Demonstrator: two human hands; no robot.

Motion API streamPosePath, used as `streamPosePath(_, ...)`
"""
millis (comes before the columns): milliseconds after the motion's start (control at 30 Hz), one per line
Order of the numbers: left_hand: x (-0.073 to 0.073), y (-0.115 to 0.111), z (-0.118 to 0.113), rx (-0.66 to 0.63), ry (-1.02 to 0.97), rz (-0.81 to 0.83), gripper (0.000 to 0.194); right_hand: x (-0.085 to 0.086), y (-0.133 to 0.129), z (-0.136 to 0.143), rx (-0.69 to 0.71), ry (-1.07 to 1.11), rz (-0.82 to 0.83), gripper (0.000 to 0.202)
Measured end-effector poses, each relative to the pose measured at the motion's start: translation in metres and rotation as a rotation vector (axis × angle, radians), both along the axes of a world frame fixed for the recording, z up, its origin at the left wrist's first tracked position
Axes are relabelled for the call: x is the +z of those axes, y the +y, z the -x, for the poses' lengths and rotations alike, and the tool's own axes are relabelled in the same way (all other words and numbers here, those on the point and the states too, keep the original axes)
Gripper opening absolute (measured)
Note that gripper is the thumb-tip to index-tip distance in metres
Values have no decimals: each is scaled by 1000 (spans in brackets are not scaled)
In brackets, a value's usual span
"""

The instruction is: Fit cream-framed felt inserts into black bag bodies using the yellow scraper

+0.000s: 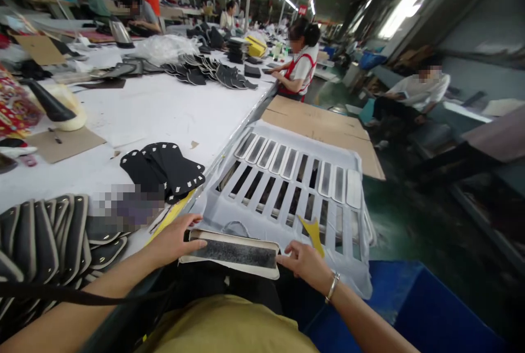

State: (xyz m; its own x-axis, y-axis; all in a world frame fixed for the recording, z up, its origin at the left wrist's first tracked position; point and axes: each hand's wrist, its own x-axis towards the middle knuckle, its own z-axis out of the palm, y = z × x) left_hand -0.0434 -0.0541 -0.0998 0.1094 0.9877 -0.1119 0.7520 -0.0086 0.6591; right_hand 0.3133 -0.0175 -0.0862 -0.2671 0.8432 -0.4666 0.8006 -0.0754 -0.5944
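Just in front of my body is a long rectangular panel (241,253) with a dark grey middle and a raised off-white border. My left hand (178,239) grips its left end, thumb on top and fingers behind. At the right end, my right hand (309,265) has its fingers curled, with a fingertip against the panel's edge. Beyond both hands lies a slotted grey sheet (283,192). Similar narrow panels (266,153) fill part of its far row of slots, while dark gaps show through others. A yellow forked piece (314,234) lies on the sheet near my right hand.
On the white table (164,107) at left are black cut pieces (162,170) and a stack of grey-black pieces with pale edges (45,238). Brown cardboard (320,126) lies behind the sheet. A blue bin (410,298) stands at lower right. People (301,63) are farther back.
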Motion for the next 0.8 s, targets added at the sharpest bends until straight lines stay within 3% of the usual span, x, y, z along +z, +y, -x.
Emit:
streamPosePath(100, 11, 12, -44, -325, 26, -175, 44, 8, 0, 1, 119, 84, -367, 39)
streamPosePath(167, 11, 23, -76, -481, 31, -161, 42, 9, 2, 8, 258, 64, -504, 32)
streamPosePath(300, 5, 44, -118, -593, -14, -97, 32, 3, 9, 21, 449, -68, -582, 17)
streamPosePath(500, -2, 57, -128, -674, -58, -94, 29, -4, 10, 20, 509, -134, -575, 21)
streamPosePath(800, -6, 62, -130, -735, 15, -119, 25, -1, 11, 20, 555, -197, -534, 21)
